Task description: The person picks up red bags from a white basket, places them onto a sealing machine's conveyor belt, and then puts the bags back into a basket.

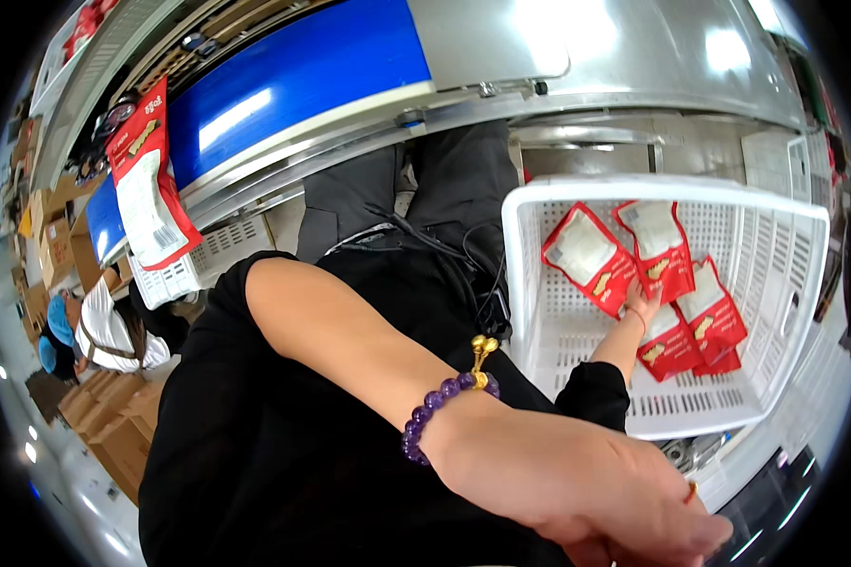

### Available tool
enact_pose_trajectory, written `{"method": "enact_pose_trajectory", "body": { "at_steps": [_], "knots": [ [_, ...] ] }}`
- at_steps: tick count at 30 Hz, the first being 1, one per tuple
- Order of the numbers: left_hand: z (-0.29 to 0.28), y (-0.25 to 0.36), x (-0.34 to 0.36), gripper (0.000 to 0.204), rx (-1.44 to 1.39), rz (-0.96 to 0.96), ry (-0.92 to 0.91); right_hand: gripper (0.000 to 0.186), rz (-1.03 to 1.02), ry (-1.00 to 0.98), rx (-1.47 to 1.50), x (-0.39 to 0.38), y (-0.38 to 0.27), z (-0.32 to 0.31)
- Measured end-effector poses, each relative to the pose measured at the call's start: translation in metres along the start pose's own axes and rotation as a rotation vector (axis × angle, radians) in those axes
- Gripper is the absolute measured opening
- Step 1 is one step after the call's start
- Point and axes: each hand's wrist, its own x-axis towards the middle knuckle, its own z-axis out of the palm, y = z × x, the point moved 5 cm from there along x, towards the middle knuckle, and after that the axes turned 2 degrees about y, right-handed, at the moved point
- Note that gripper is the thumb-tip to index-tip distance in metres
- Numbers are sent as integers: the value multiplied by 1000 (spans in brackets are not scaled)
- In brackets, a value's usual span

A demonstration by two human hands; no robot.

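Note:
To my right stands a white plastic basket [667,192] with slotted walls, holding several red packets with clear windows. My right hand [641,304] reaches down inside it, its fingers closed at the lower end of a red packet [657,260]. Another red packet [586,263] lies against that hand's left side; one more packet [714,307] rests to its right. Across my body stretches my left arm with a purple bead bracelet. My left hand [577,482] is bent over near the bottom edge, fingers curled; whatever they may hold is hidden.
Ahead runs a blue conveyor belt [303,90] with a metal rim, beside a shiny steel surface [492,42]. A long red packet [151,203] overhangs the belt's left end, above a white crate [232,248]. Cardboard boxes [113,430] and a person [113,326] are farther left.

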Motion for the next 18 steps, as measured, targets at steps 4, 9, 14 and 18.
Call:
{"method": "enact_pose_trajectory", "body": {
  "at_steps": [4, 9, 14, 18],
  "knots": [
    [-7, -21, -3, 39, -203, 64, -76, 44, -214, -29, -97, 26, -39, -42],
    [0, -15, -18, 40, -202, 160, -65, 34, -286, 29, -380, 32, -25, -43],
    [-17, 1, -42, 52, 252, 298, -6, 31, -801, -376, -395, -37, -22, 9],
    [-48, 21, -78, 45, 528, 473, 137, 20, -1432, -126, -827, -213, -22, 109]
  ]
}}
